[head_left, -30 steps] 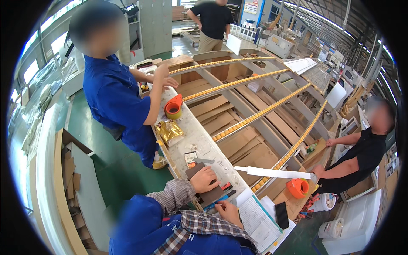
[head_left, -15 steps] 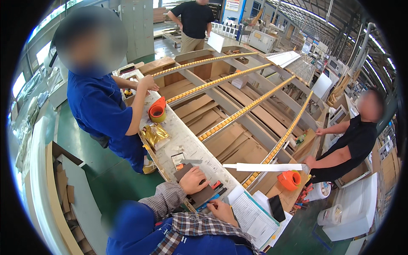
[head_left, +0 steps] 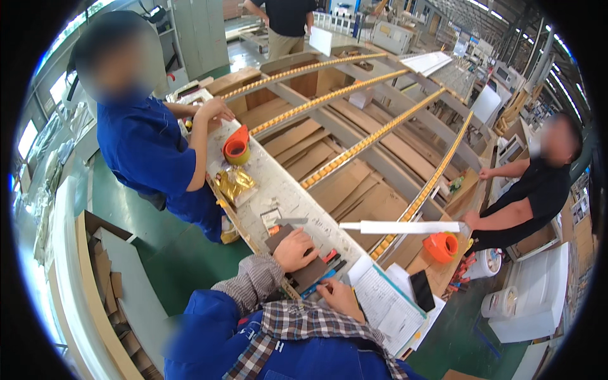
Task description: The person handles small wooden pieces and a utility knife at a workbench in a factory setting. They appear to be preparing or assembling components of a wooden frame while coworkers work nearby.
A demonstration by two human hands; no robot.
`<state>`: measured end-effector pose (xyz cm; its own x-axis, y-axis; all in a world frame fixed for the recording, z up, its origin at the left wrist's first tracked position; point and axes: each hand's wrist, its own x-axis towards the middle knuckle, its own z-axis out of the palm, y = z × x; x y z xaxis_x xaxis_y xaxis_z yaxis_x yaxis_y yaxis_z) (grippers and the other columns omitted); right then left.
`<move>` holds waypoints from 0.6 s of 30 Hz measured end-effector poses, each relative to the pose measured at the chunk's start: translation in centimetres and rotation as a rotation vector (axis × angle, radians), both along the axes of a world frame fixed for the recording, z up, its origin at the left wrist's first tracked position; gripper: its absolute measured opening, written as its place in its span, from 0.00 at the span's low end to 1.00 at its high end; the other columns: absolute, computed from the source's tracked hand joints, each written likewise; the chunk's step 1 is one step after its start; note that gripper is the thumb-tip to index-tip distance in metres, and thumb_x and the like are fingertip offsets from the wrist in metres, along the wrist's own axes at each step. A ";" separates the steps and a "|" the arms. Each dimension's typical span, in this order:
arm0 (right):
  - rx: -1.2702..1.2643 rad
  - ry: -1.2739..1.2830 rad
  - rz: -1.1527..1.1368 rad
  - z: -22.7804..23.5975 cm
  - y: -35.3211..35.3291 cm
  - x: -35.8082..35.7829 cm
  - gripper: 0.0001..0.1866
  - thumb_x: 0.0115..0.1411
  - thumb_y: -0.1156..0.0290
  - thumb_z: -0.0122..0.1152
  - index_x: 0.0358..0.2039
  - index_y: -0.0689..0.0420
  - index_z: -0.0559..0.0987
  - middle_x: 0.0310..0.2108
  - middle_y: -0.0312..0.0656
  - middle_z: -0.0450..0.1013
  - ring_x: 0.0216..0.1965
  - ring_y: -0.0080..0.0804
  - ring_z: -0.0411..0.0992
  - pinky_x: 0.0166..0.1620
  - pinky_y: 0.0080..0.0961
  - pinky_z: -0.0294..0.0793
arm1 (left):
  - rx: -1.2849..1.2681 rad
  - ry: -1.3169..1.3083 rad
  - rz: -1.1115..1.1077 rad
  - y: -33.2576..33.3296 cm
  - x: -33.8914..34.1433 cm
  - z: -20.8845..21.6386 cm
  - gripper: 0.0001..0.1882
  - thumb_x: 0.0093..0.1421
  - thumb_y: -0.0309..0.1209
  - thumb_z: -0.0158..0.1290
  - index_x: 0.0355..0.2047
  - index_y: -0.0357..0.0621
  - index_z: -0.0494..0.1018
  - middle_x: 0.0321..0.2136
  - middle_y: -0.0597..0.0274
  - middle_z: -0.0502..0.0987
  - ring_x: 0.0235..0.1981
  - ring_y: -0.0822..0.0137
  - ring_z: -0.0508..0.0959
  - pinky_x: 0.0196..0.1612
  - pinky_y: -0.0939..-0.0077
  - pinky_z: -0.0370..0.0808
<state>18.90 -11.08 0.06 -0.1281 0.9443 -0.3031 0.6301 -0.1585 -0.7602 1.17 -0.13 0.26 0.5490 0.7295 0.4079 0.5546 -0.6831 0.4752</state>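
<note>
My left hand [head_left: 296, 250] lies on a dark brown flat piece [head_left: 310, 275] at the near end of the white bench top [head_left: 288, 197], its fingers spread over the surface. Close by, my right hand [head_left: 342, 299] rests at the bench edge with fingers curled together; whether something small is in them I cannot make out. A blue tool [head_left: 323, 279] lies between my hands, beside a red and black one [head_left: 332, 256]. A grey metal strip [head_left: 291, 221] and a small printed card [head_left: 271, 220] lie just beyond the brown piece.
A clipboard with paper sheets [head_left: 387, 304] and a black phone [head_left: 420, 289] are to my right. Orange tape dispensers stand on the left bench [head_left: 237, 145] and at right [head_left: 441, 247]. Roller rails [head_left: 373, 139] cross the frame. Co-workers stand left, right and far.
The whole view has shifted slightly. My hands keep nearly the same places at the brown piece and blue tool. The co-worker on the left has moved their hands slightly.
</note>
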 end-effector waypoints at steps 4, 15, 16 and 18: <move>0.105 0.023 -0.032 -0.7 0.0 0.1 0.17 0.51 0.55 0.54 0.33 0.55 0.76 0.23 0.45 0.74 0.27 0.43 0.73 0.30 0.33 0.70 | -0.019 -0.004 -0.009 0.1 0.1 -0.8 0.10 0.52 0.35 0.50 0.22 0.41 0.70 0.24 0.58 0.71 0.34 0.58 0.71 0.53 0.60 0.59; 0.137 0.052 -0.054 -1.1 0.0 -0.4 0.15 0.51 0.60 0.56 0.32 0.60 0.75 0.25 0.48 0.74 0.27 0.42 0.73 0.30 0.33 0.70 | -0.135 -0.050 -0.038 0.4 -0.9 -0.8 0.15 0.53 0.28 0.42 0.42 0.42 0.68 0.34 0.58 0.73 0.42 0.61 0.70 0.57 0.60 0.54; 0.121 0.057 -0.062 -1.0 0.1 -0.5 0.15 0.51 0.60 0.56 0.32 0.60 0.75 0.25 0.48 0.74 0.28 0.42 0.73 0.30 0.33 0.70 | -0.209 -0.035 -0.056 0.4 -1.2 -0.2 0.19 0.53 0.27 0.41 0.47 0.42 0.65 0.36 0.59 0.73 0.43 0.60 0.69 0.58 0.60 0.52; 0.079 0.055 -0.085 -0.1 0.0 0.0 0.15 0.51 0.61 0.55 0.32 0.60 0.75 0.25 0.48 0.74 0.28 0.42 0.73 0.31 0.33 0.70 | -0.316 -0.088 -0.136 0.9 -0.8 0.5 0.21 0.52 0.27 0.41 0.49 0.41 0.62 0.39 0.57 0.72 0.47 0.59 0.68 0.61 0.59 0.46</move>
<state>18.87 -11.11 -0.08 -0.0611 0.9732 -0.2216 0.5737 -0.1474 -0.8057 0.39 0.78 0.72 0.6229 0.7497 0.2236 0.4163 -0.5595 0.7167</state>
